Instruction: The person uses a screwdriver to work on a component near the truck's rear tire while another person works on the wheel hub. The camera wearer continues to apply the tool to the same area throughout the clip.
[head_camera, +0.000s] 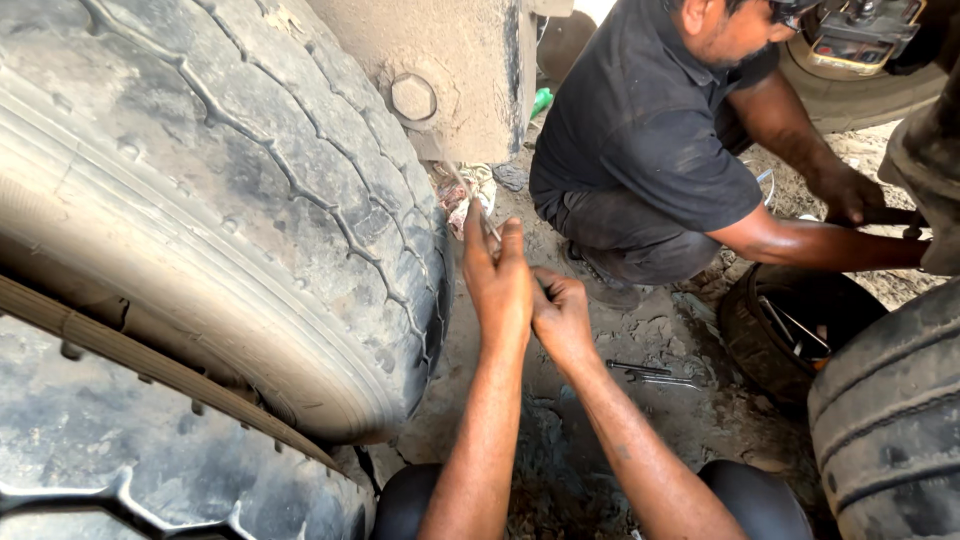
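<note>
In the head view, a thin, bright metal rod (478, 208) is held up in the left hand (498, 283), just beside the worn tread of a large, dusty black truck tyre (230, 200). The left fingers (478, 250) are pressed together and pinched round the rod's lower end, while its upper end slants toward a dusty steel frame with a big hexagonal bolt (413, 97). The right hand (562, 315) is laid against the left, its fingers curled closed; what they grip cannot be told. The rod is judged light, stiff and possibly slippery with grime, so it is best taken low on the shaft, close to the present pinch. On the caked dirt ground (690, 400) two grey metal spanners (655, 374) are lying near the hands. Beyond, a crouching person in a dark shirt (640, 130) is seen reaching toward a black rubber tyre with a rim (790, 330).
</note>
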